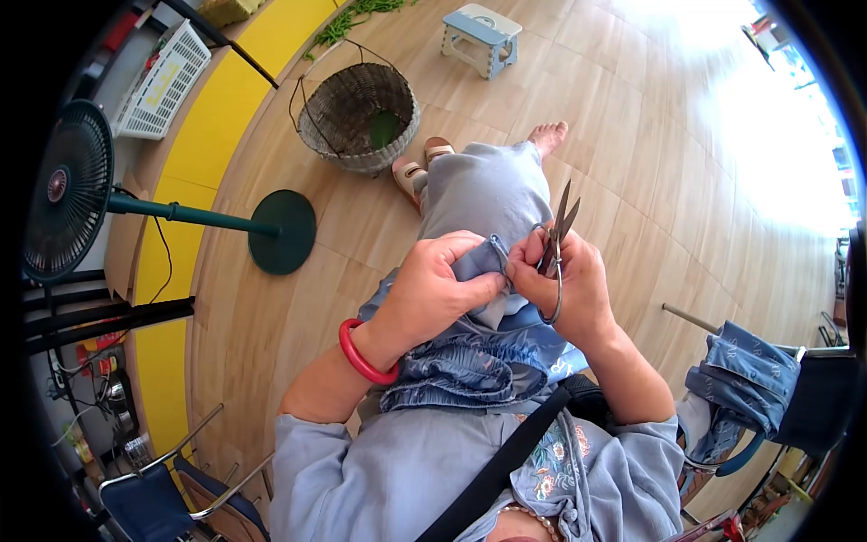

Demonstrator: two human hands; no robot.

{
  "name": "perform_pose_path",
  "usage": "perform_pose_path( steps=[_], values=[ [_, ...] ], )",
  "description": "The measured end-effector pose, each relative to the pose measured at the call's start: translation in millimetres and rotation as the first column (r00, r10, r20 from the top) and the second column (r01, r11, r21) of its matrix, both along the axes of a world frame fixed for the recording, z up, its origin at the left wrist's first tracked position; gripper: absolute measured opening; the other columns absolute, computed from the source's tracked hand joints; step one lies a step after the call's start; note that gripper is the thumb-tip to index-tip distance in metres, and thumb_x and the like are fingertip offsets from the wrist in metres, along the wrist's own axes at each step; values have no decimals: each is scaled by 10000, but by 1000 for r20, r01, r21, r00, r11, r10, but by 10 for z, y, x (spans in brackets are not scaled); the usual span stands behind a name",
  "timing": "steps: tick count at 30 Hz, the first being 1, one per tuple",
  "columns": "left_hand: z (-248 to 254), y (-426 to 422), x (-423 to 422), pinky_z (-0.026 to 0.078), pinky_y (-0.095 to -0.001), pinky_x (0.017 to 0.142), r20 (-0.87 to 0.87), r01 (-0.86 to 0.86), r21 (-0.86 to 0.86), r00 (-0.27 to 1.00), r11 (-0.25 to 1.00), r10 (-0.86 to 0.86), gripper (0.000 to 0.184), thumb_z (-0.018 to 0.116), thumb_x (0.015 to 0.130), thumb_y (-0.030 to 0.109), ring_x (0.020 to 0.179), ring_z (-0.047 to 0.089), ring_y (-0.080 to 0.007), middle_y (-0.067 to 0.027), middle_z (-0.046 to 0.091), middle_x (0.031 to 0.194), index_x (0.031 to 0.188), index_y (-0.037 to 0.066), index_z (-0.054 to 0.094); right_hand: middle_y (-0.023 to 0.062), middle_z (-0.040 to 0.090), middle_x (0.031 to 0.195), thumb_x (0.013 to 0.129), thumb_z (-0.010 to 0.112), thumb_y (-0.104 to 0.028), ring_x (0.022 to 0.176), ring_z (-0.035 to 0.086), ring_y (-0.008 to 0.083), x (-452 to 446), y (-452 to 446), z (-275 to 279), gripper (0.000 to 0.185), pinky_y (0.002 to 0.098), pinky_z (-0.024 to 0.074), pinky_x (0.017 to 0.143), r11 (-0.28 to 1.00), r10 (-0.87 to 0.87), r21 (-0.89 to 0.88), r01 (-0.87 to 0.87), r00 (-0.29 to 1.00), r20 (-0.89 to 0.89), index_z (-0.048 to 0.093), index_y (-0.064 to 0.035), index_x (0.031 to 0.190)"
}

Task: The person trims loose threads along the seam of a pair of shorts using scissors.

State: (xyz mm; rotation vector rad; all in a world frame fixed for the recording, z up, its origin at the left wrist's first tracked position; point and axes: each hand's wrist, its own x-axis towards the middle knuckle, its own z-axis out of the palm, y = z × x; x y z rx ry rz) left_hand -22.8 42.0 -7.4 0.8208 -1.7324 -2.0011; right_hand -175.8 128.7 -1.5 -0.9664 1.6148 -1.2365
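Note:
My left hand [435,285] is closed on a folded edge of a blue denim-like garment [470,370], with thumb and fingers pinching the cloth. The rest of the garment lies bunched over my lap, and its waist or hem looks gathered. My right hand [576,285] is closed around a pair of metal scissors [564,215], with the blades pointing up and away from the cloth. Thumb and forefinger of that hand meet at the fabric edge, close beside my left thumb. Whether a thread is between them is too small to tell.
A woven basket [357,113] with a green leaf inside stands ahead, near a small folding stool [483,38]. A green pedestal fan [282,232] is at the left. More blue garments [742,384] hang over a chair at the right. Chairs [149,506] stand at lower left.

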Motion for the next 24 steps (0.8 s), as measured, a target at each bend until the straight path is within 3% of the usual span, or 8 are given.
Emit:
perform_pose_path(
  steps=[5, 7, 11, 16, 17, 19, 20, 24],
  values=[
    [-25, -11, 20, 464, -194, 623, 63, -20, 91, 998, 996, 14, 135, 643, 781, 15, 702, 555, -36, 8, 628, 769, 911, -23, 638, 5, 600, 710, 753, 656, -71, 655, 518, 58, -26, -31, -30, 166, 227, 458, 605, 1000, -11, 22, 10, 998, 56, 493, -38, 763],
    [-56, -5, 26, 471, -197, 610, -14, -49, 272, 998, 961, 55, 112, 625, 791, 7, 684, 570, -46, -11, 638, 768, 897, -29, 635, -16, 569, 670, 756, 658, -91, 617, 488, 47, -70, -50, -60, 158, 216, 420, 546, 995, -61, 86, 58, 997, 40, 508, -44, 761],
    [-25, -16, 17, 476, -201, 601, 54, -63, 220, 997, 973, 52, 96, 616, 795, 2, 665, 576, -54, -25, 643, 771, 882, -34, 633, 7, 571, 729, 769, 667, -133, 613, 488, 61, -154, 2, 0, 173, 208, 398, 551, 980, -57, 195, 25, 986, 158, 513, -55, 768],
    [-51, -21, -9, 469, -198, 592, 125, -101, 161, 989, 982, 81, 100, 626, 792, 16, 649, 564, -46, -9, 635, 755, 882, -28, 633, 37, 581, 683, 868, 551, -477, 603, 531, 96, -247, 216, -21, 479, 242, 414, 543, 980, 167, 99, -172, 984, 55, 564, -18, 733],
    [-48, -16, -12, 469, -198, 592, 124, -104, 162, 989, 981, 85, 100, 626, 792, 16, 649, 564, -46, -9, 635, 755, 882, -28, 633, 37, 581, 683, 868, 551, -477, 603, 531, 96, -266, 263, 23, 479, 242, 414, 543, 979, 171, 100, -176, 984, 54, 564, -18, 733],
    [-34, -3, -9, 458, -195, 583, 123, -106, 121, 988, 987, 91, 104, 629, 789, 23, 646, 550, -37, 1, 626, 746, 881, -25, 632, 38, 562, 586, 875, 493, -551, 551, 534, 112, -276, 347, 154, 585, 249, 413, 510, 881, 364, 248, -402, 912, 187, 568, -16, 650],
    [-37, -3, -4, 458, -195, 583, 122, -107, 123, 988, 987, 92, 104, 629, 789, 23, 646, 550, -37, 1, 626, 746, 881, -25, 632, 39, 540, 519, 878, 491, -554, 494, 535, 119, -258, 376, 161, 601, 251, 409, 464, 869, 379, 246, -430, 897, 227, 562, -22, 606],
    [-46, 4, -5, 448, -195, 576, 153, -91, 65, 985, 994, 80, 113, 629, 787, 27, 646, 532, -28, 9, 614, 739, 887, -25, 635, 48, 552, 532, 891, 469, -550, 472, 546, 109, -242, 395, 157, 603, 235, 423, 437, 763, 427, 379, -524, 848, 313, 555, -27, 605]
  ],
)
